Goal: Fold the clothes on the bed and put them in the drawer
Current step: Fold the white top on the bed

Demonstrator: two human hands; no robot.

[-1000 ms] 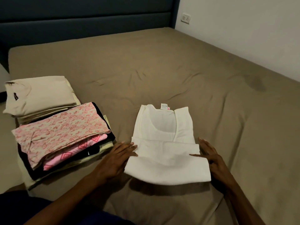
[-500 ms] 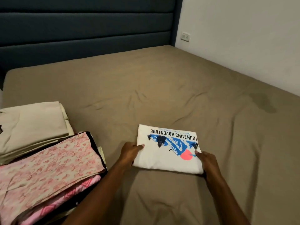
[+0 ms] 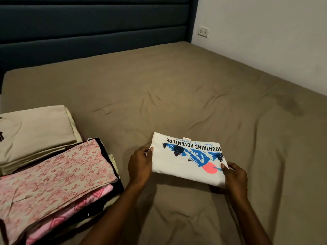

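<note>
A folded white T-shirt (image 3: 178,161) with a blue mountain print and a pink disc is held just above the brown bed sheet (image 3: 177,96), print side up. My left hand (image 3: 140,164) grips its left edge, thumb on top. My right hand (image 3: 234,175) grips its near right corner, thumb on the print. At the left lies a stack of folded clothes (image 3: 58,175) topped by a pink floral garment, and behind it a folded beige pile (image 3: 35,131). No drawer is in view.
A dark blue padded headboard (image 3: 92,29) runs along the far side of the bed. A white wall with a socket (image 3: 203,31) borders the bed on the right. A dark stain (image 3: 290,105) marks the sheet at the right.
The white shirt was folded over so its print faces up, and both hands now grip its sides and have raised it slightly. The camera view has tilted up.
</note>
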